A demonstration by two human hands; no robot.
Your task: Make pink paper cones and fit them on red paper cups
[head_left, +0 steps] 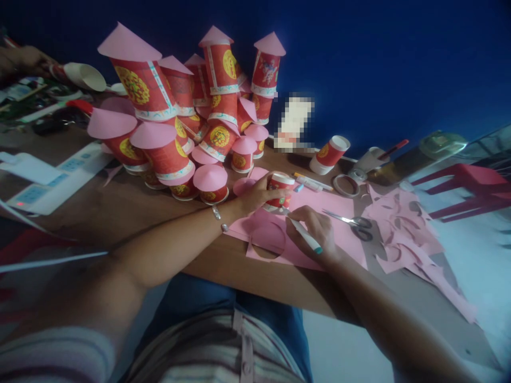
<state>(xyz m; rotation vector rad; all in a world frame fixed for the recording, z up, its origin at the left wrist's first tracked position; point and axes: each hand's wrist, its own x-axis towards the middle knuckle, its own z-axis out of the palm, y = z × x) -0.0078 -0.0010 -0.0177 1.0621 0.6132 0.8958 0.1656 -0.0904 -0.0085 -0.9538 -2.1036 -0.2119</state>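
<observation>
My left hand [261, 196] is wrapped round a red paper cup [281, 187] that stands upside down on pink paper [339, 208]. In my right hand [315, 229] is a white marker [302, 234] with a green end. Its tip points at the base of the cup, though I cannot tell whether it touches the paper. A sheet with a round hole [266, 256] lies just in front of the cup. Scissors [353, 223] rest partly open on the paper, right of my right hand.
Several red cups with pink cone tops [157, 93] are stacked at the left and back. Pink scraps [407, 234] cover the right side. A cup stack [330, 154], a tape roll [345, 185] and a power strip [51, 186] also sit here. Another person's hand [27, 61] holds cups at far left.
</observation>
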